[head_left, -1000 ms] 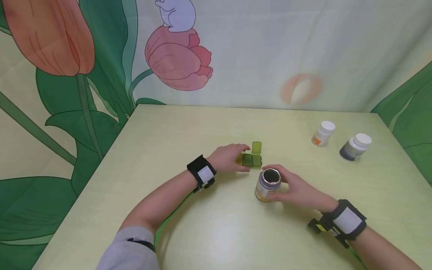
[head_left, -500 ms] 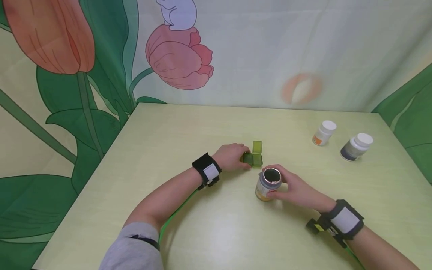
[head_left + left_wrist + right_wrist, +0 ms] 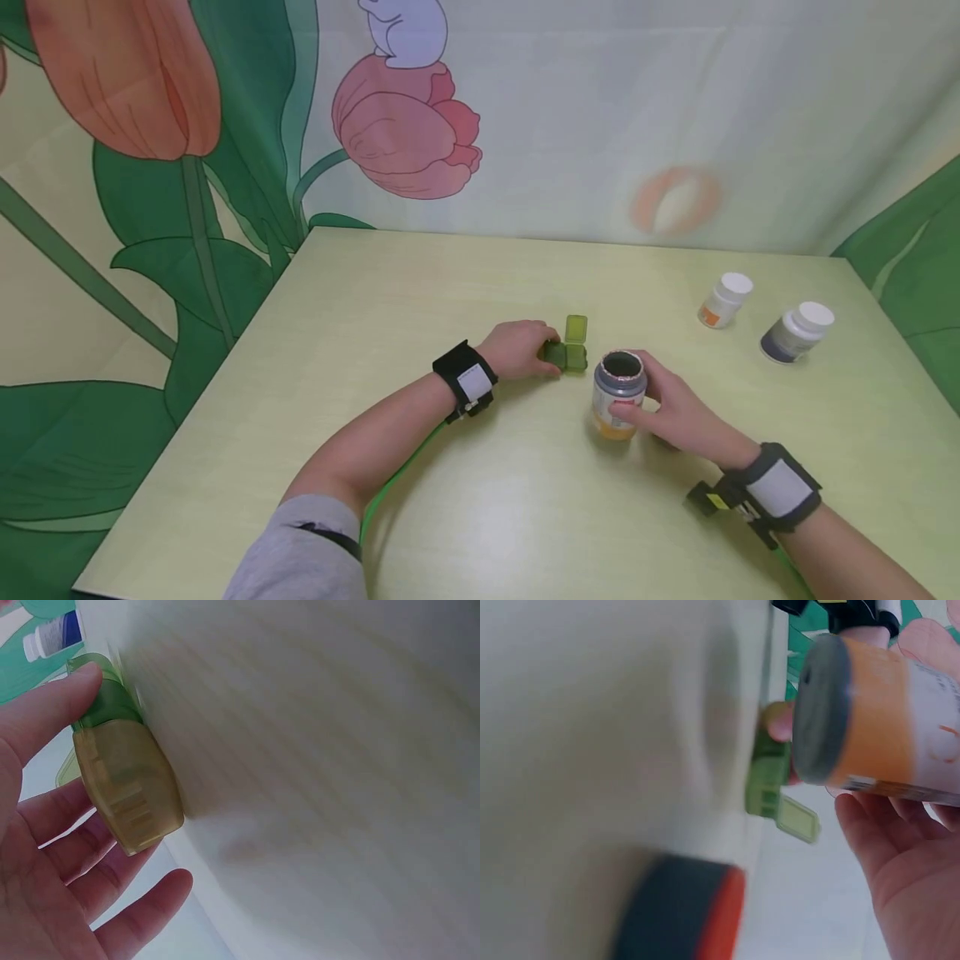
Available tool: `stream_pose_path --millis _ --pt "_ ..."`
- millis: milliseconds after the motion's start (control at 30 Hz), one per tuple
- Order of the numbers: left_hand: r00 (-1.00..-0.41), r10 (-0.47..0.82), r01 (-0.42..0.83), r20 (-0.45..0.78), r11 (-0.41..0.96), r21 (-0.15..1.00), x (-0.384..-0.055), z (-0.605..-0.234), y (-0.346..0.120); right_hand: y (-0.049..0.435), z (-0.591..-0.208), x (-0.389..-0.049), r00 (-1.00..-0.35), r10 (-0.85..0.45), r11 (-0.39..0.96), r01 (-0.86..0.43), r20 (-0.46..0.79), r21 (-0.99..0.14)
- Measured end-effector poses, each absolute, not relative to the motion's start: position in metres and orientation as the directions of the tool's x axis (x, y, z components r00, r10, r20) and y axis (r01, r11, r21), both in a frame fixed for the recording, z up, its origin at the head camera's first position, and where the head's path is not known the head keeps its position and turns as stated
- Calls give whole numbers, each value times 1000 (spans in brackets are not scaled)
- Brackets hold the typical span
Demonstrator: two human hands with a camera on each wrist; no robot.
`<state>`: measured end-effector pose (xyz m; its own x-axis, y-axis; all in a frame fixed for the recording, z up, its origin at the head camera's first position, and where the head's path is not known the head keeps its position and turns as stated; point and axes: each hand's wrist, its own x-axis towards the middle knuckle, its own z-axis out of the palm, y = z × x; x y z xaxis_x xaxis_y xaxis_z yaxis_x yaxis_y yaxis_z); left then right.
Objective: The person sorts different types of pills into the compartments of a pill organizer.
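My left hand [image 3: 519, 348] holds a small green pill organizer [image 3: 575, 358] on the table, its thumb on one side and fingers on the other. One lid [image 3: 576, 328] of the organizer stands open at the far side. A yellowish end compartment [image 3: 131, 787] faces the left wrist camera. To the right, my right hand [image 3: 678, 412] grips an uncapped pill bottle [image 3: 620, 400] with a grey neck and a torn foil rim. Its inside looks dark from above. The right wrist view shows the bottle's grey base [image 3: 821, 709] raised off the table.
Two capped white bottles stand at the back right, one with an orange label patch [image 3: 725, 300], the other with a dark lower band [image 3: 797, 332]. A dark round piece with a red face [image 3: 690, 911] lies on the table near my right hand.
My left hand has moved right and closed its fingers on the pill organizer. My right hand has lifted the bottle and shifted it slightly right, away from the organizer.
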<state>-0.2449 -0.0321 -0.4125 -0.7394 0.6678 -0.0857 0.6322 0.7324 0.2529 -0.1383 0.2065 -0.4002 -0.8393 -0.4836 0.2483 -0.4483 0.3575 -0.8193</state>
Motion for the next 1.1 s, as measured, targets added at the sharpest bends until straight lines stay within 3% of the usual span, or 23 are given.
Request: stream_pose_path --millis 100,300,500,867,1100 --pt "-738 669 635 -86 732 247 -244 -411 -32 209 -391 -143 -850 -459 362 -445 259 -819" --pt "-739 669 635 -85 732 245 -245 -412 -32 217 -376 -161 -871 -455 496 -422 187 -759" --pt "-742 665 631 -79 734 251 -244 -412 -32 224 -376 -187 -838 -529 588 -473 130 -656" --pt "-747 661 625 -74 735 262 -243 -411 -33 217 -381 -214 -777 -628 727 -608 51 -319" --pt "-749 659 626 -74 739 250 -244 -412 -31 207 -382 -216 -727 -686 722 -686 35 -92"
